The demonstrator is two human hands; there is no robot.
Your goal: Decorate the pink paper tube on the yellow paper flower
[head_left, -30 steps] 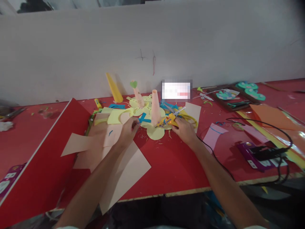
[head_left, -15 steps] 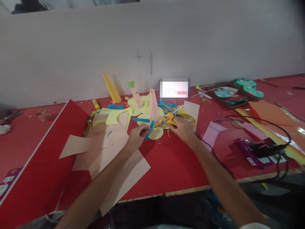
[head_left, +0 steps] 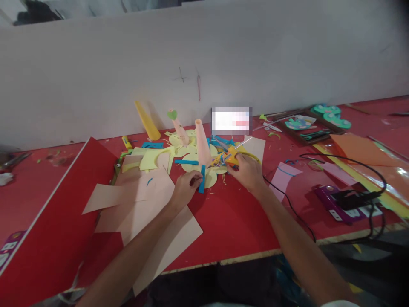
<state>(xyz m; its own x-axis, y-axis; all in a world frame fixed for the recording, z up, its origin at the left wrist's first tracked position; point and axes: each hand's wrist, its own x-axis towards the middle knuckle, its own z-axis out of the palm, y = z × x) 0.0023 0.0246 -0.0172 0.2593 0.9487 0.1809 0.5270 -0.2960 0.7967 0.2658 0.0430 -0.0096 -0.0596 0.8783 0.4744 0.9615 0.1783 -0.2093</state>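
My left hand pinches a short blue strip, held upright over the front of a pale yellow petal-shaped base. In my right hand is a yellow hot glue gun, its nozzle pointing left toward the strip. A clear glue stick pokes out of its back. Between and behind my hands a pale pink paper cone stands on the base. Another blue strip lies left of the cone. Farther back is a second pink cone with a green heart on top.
Pale pink sheets and a red board spread over the left side. A yellow cone leans near the wall. To the right are a black cord, a purple box, a dark frame and orange sheets.
The blue strip in my left hand has turned from slanted to nearly upright. My right hand has lifted and tilted the glue gun slightly. The view has shifted a little.
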